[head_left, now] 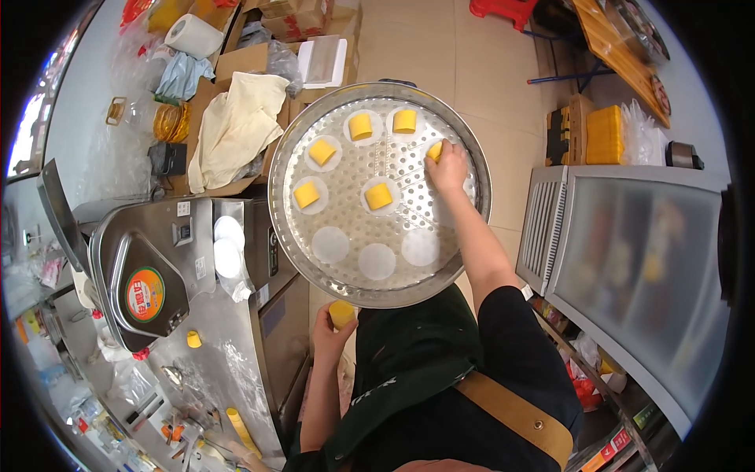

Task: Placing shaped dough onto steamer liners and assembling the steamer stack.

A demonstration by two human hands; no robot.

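A round perforated steel tray [370,287] carries several round white papers [377,260], some topped with yellow dough pieces [360,126]. My right hand [447,169] is closed on a yellow piece [435,149] over a paper at the tray's upper right, partly hiding it. Below the tray's lower left edge, my left hand [333,330] holds another yellow piece [342,313]. Three papers along the tray's lower part carry nothing on top.
A steel machine [185,248], stacked white papers [229,256] and a steel counter [220,370] with a yellow log [237,425] stand left; another person's hand [252,460] shows below. Boxes and cloth [236,126] lie behind. A frosted-lid freezer [629,283] is right, a red stool [497,9] beyond.
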